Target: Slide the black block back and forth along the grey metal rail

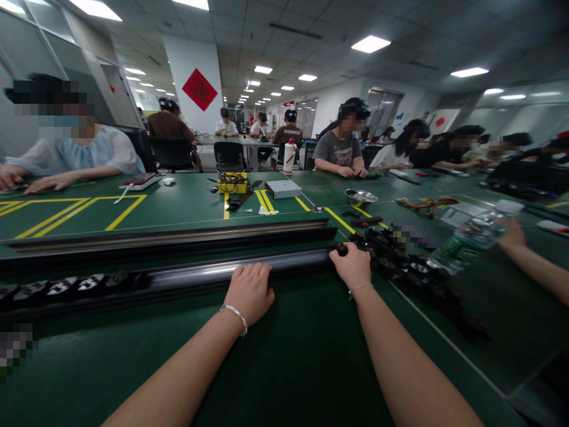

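Observation:
A long black rail [293, 262], shaped like an open channel, lies across the table in front of me. My left hand [250, 292] is closed over its near edge, around the middle, with the fingers curled into it. At the rail's right end my right hand [354, 264] pinches a small black part [341, 249]; the fingers hide most of it. Several black pieces with shiny faces [93, 283] sit in a row in the rail's left part. To the right of my right hand is a heap of similar black parts [413, 267].
Behind the rail lies a second long rail [178, 236]. At the right, another person's hand [513, 234] is at a water bottle [473, 240]. Farther back are a metal bowl [361, 196], a white box [283, 189] and a yellow bin [233, 182] with cables. People sit around the green table.

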Demonstrator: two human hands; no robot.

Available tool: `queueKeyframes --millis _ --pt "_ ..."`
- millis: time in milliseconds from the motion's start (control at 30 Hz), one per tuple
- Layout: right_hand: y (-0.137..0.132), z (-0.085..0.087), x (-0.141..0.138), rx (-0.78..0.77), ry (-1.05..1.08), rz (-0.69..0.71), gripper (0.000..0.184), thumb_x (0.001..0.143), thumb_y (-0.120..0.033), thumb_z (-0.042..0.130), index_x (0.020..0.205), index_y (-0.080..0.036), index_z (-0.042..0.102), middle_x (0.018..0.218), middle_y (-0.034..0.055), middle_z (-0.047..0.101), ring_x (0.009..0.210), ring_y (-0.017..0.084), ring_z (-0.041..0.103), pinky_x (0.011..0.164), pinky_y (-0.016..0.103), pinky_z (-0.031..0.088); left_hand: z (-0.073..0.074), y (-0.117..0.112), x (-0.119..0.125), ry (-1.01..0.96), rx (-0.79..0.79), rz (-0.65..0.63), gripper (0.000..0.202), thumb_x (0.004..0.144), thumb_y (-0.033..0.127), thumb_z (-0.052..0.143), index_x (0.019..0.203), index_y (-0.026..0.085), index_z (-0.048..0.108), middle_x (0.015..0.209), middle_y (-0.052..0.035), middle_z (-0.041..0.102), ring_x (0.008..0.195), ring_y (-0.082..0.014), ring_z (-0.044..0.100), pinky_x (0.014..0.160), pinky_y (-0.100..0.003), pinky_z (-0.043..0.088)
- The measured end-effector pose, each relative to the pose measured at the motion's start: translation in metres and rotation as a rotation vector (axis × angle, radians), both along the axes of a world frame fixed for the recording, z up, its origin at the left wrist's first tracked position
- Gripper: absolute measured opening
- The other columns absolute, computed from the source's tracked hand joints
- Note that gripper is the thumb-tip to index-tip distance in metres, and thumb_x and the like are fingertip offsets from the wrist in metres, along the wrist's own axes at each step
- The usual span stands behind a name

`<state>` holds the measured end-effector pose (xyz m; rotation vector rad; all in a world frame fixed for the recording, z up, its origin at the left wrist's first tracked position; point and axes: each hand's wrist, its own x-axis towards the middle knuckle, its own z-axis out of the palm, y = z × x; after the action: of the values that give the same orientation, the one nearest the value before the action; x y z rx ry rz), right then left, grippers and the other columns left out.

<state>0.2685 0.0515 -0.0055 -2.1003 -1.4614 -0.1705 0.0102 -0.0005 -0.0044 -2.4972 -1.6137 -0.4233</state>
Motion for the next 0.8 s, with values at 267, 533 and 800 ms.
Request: queueKeyframes --millis 267,533,800 --pt "-0.0041 0.0029 -0.0031 -0.043 0.016 -0.066 0.039 0.069 -0.042 0.045 0.095 -0.018 0.061 0.081 0.0076 0.062 0.086 0.024 0.053 0.095 0.048 0.021 0.0010 0.0000 0.0004 -0.005 -0.020 0.004 0.038 0.074 0.028 0.047 0.112 0.020 0.047 0.103 -0.0061 0.057 0.098 -0.0220 0.048 0.086 -0.037 0.031" --pt "-0.0038 0.0035 -0.0030 -0.062 0.040 -0.063 0.040 0.068 -0.043 0.046 0.096 -0.019 0.061 0.083 0.0076 0.062 0.088 0.024 0.054 0.097 0.049 0.020 -0.0002 0.0001 -0.0004 -0.001 0.001 -0.005 0.038 0.074 0.030 0.048 0.111 0.020 0.047 0.101 -0.0060 0.057 0.096 -0.0221 0.049 0.085 -0.037 0.031" --pt "-0.0055 0.0059 -0.0048 -0.061 0.040 -0.060 0.040 0.068 -0.042 0.046 0.096 -0.018 0.061 0.082 0.0075 0.062 0.087 0.024 0.054 0.096 0.049 0.020 -0.0002 0.0000 0.0000 0.007 -0.002 0.008 0.038 0.074 0.029 0.048 0.111 0.020 0.047 0.104 -0.0067 0.057 0.097 -0.0224 0.048 0.085 -0.038 0.031"
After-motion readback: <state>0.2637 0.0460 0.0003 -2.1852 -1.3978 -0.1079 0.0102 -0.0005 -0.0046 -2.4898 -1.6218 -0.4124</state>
